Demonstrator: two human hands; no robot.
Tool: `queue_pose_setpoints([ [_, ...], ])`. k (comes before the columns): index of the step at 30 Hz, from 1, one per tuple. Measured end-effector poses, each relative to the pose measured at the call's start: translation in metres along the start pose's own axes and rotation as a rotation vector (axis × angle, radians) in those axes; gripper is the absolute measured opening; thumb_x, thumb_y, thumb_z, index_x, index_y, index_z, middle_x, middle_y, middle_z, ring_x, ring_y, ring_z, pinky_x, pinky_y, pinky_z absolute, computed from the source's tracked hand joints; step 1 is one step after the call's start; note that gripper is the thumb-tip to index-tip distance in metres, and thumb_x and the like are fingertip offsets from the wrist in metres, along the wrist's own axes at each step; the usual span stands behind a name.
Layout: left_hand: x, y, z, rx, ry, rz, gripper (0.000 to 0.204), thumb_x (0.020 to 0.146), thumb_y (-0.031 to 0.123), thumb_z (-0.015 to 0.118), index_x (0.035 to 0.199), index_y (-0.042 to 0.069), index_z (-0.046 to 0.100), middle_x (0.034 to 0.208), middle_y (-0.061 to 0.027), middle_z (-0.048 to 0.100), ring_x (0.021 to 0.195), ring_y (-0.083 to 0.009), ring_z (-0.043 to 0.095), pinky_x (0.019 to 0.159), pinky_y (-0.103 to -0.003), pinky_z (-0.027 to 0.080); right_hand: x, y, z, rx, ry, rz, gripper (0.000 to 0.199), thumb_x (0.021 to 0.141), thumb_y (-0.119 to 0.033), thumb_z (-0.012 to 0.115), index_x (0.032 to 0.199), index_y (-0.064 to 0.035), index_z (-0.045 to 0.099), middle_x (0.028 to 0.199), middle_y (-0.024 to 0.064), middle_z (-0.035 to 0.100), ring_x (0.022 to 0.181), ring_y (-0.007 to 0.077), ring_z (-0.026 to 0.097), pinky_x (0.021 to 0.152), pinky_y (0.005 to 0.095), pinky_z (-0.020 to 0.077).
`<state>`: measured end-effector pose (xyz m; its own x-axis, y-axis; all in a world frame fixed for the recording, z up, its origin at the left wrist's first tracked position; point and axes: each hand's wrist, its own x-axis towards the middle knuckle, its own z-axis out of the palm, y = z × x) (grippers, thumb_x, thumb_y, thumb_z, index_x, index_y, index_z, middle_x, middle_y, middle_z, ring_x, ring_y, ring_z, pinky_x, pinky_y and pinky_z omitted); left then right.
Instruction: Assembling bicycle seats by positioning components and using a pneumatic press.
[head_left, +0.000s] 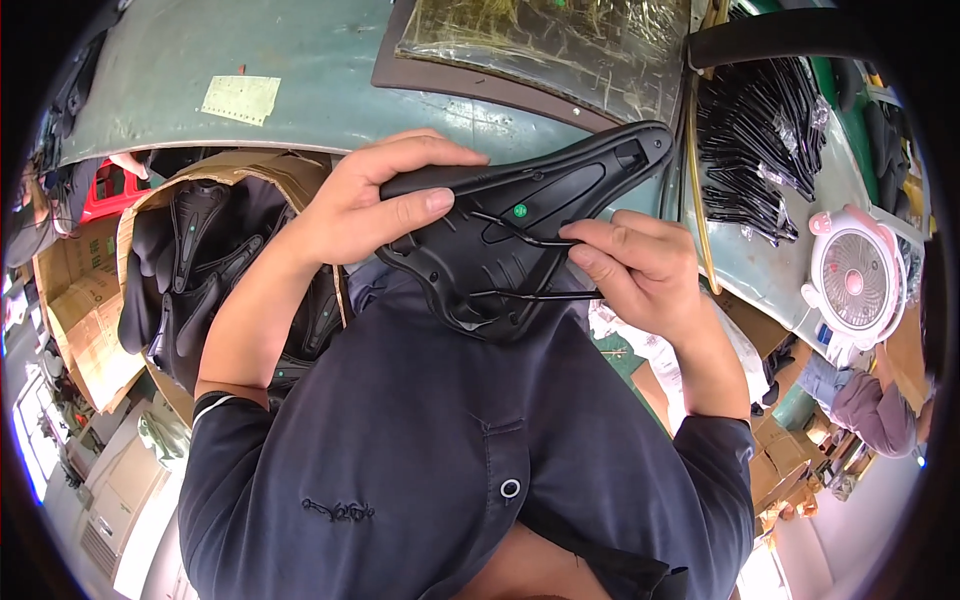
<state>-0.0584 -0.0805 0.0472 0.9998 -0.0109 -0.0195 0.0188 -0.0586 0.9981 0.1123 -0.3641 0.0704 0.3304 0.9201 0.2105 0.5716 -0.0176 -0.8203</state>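
Observation:
A black bicycle saddle (455,245) is turned underside up in front of my body, with its nose pointing to the far right. A round green sticker (519,211) shows on its base. My left hand (375,195) grips the wide rear part, thumb on the underside and fingers over the far edge. My right hand (640,265) is closed on a black metal saddle rail (535,297), pinching it between thumb and fingers. Two rods of the rail run from this hand to the rear of the saddle's underside. Whether their ends sit in the sockets, I cannot tell.
An open cardboard box (250,163) with several black saddles (195,235) stands at the left. On the green table (330,70) lie a film-covered board (540,50) and, right, a pile of black rails (760,140). A pink-and-white fan (853,272) stands beyond; another person (880,410) is at right.

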Motion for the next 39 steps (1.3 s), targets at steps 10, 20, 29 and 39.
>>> queue_pose_setpoints([
  [10, 0.0, 0.002, 0.0, 0.081, 0.047, 0.079, 0.036, 0.101, 0.012, 0.072, 0.134, 0.0, 0.072, 0.118, -0.0118, 0.071, 0.112, -0.0239, 0.068, 0.099, -0.035, 0.052, 0.01, -0.014, -0.009, -0.082, -0.061, 0.016, 0.019, 0.085, -0.005, 0.087, 0.103, -0.0031, 0.081, 0.07, 0.0074, 0.064, 0.054, 0.0215, 0.06, 0.048, 0.0353, 0.0457],
  [20, 0.002, 0.005, 0.008, 0.108, 0.028, 0.066, 0.034, 0.098, 0.01, 0.072, 0.13, -0.001, 0.074, 0.113, -0.0136, 0.073, 0.106, -0.0246, 0.07, 0.095, -0.035, 0.053, 0.03, -0.015, 0.0, -0.193, -0.041, -0.265, 0.02, 0.081, -0.02, 0.089, 0.097, -0.0143, 0.079, 0.066, 0.0013, 0.05, 0.053, 0.0219, 0.057, 0.047, 0.0367, 0.0443],
  [29, 0.005, 0.015, 0.006, 0.133, 0.018, 0.131, 0.033, 0.097, 0.009, 0.073, 0.128, -0.002, 0.074, 0.111, -0.0151, 0.073, 0.104, -0.0278, 0.071, 0.094, -0.037, 0.054, 0.042, -0.023, 0.002, -0.154, -0.031, -0.263, 0.018, 0.08, -0.016, 0.09, 0.093, -0.0105, 0.079, 0.064, 0.0024, 0.054, 0.051, 0.0232, 0.056, 0.047, 0.0373, 0.0423],
  [39, 0.017, 0.027, 0.021, 0.175, 0.002, 0.159, 0.03, 0.094, 0.006, 0.076, 0.123, -0.003, 0.075, 0.109, -0.0169, 0.074, 0.101, -0.0286, 0.072, 0.09, -0.037, 0.056, 0.045, -0.025, -0.003, -0.237, -0.075, -0.372, 0.019, 0.079, -0.023, 0.089, 0.092, -0.0145, 0.078, 0.07, 0.0013, 0.053, 0.057, 0.0229, 0.06, 0.052, 0.0372, 0.0481],
])
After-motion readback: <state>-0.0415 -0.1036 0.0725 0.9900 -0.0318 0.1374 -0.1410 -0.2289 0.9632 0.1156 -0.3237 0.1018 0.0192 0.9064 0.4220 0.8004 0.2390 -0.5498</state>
